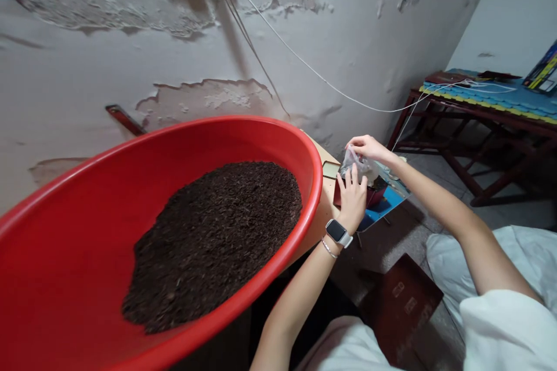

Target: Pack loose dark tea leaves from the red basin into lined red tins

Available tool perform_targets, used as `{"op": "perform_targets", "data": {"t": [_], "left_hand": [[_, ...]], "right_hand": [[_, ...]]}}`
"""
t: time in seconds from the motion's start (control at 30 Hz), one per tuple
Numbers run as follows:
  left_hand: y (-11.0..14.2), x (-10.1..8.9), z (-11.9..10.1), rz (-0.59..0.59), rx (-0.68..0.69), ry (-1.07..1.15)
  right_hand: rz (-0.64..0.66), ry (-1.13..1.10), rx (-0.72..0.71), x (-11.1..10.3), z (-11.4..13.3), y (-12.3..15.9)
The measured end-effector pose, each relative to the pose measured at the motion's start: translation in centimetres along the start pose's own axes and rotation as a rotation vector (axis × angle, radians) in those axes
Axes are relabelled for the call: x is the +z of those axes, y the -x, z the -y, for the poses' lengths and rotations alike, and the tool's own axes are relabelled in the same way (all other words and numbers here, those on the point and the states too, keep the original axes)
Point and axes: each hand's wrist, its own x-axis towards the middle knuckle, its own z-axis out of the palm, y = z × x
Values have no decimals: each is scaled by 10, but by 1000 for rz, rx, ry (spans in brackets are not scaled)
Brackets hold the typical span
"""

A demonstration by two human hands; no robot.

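A crumpled clear plastic bag [360, 167] sits in the top of a dark red box [375, 196], right of the tub. My right hand [369, 148] pinches the bag's upper edge between bent fingers. My left hand [353, 200], with a watch on the wrist, lies against the near side of the bag and box, its fingers spread. What the bag contains is hard to make out. On my left stands a large red tub [314, 185] with a heap of dark, crumbly soil [221, 232] in it.
The box is on a small blue table [385, 208] beside a pale board [319, 217]. A dark red stool [402, 301] stands below, close to my legs. White cables [322, 78] hang across the peeling wall. Another table [491, 110] with blue mats is at the right.
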Motion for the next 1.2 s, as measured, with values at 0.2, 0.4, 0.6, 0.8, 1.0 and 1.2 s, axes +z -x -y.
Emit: {"op": "perform_targets", "data": {"t": [0.2, 0.4, 0.6, 0.8, 1.0, 1.2], "left_hand": [[-15, -5, 0, -94, 167, -16], [-27, -20, 14, 77, 50, -79], [-15, -22, 14, 105, -78, -121], [-12, -28, 18, 24, -91, -110], [-6, -16, 23, 86, -132, -147], [10, 1, 14, 72, -152, -136]], "right_hand": [[75, -212, 32, -6, -4, 15], [195, -154, 196, -19, 5, 41], [358, 597, 14, -15, 15, 56], [404, 719, 83, -12, 14, 67], [323, 757, 74, 5, 3, 100], [78, 801, -53, 21, -39, 103]]}}
